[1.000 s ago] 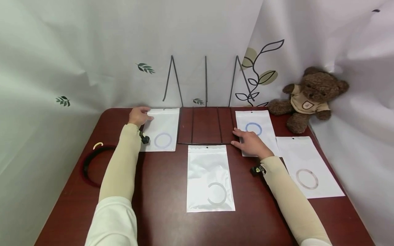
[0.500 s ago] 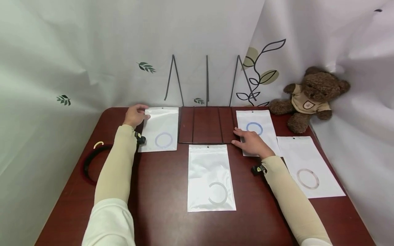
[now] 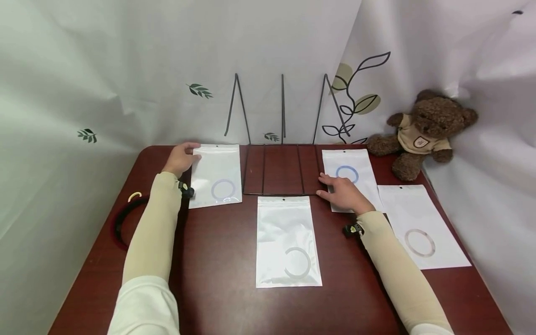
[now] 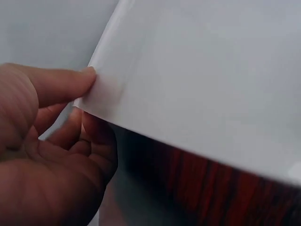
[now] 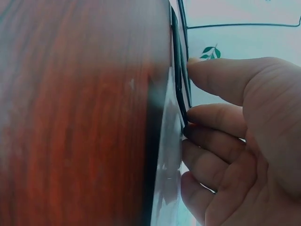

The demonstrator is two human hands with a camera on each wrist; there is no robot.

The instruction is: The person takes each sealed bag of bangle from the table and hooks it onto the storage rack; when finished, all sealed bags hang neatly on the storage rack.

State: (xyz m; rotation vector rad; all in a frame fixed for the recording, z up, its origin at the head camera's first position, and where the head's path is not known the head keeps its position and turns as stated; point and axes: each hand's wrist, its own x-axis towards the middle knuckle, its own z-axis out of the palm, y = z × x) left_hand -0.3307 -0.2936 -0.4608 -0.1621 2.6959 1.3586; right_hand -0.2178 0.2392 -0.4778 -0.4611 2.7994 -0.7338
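Observation:
My left hand [image 3: 180, 159] pinches the top left corner of a white zip bag [image 3: 215, 172] that shows a pale blue ring near its bottom. The left wrist view has the bag's corner [image 4: 106, 96] between thumb and fingers, its edge raised over the wood. On the other side, my right hand [image 3: 343, 191] rests its fingertips at the front right corner of a black wire rack [image 3: 282, 194]. Its palm overlaps a second white bag [image 3: 349, 158] with a blue ring. From the right wrist, the fingers [image 5: 211, 117] look relaxed against the rack's wire [image 5: 178, 89].
A white bag with a grey open ring [image 3: 278, 232] lies in front of the rack, another with a pinkish ring [image 3: 406, 209] at the right. A brown teddy bear [image 3: 425, 132] sits in the back right corner. A dark hoop [image 3: 119, 223] lies left, partly behind my sleeve.
My left hand has shifted left and slightly nearer, drawing the bag's top a little left away from the rack. The right hand stays at the rack's corner.

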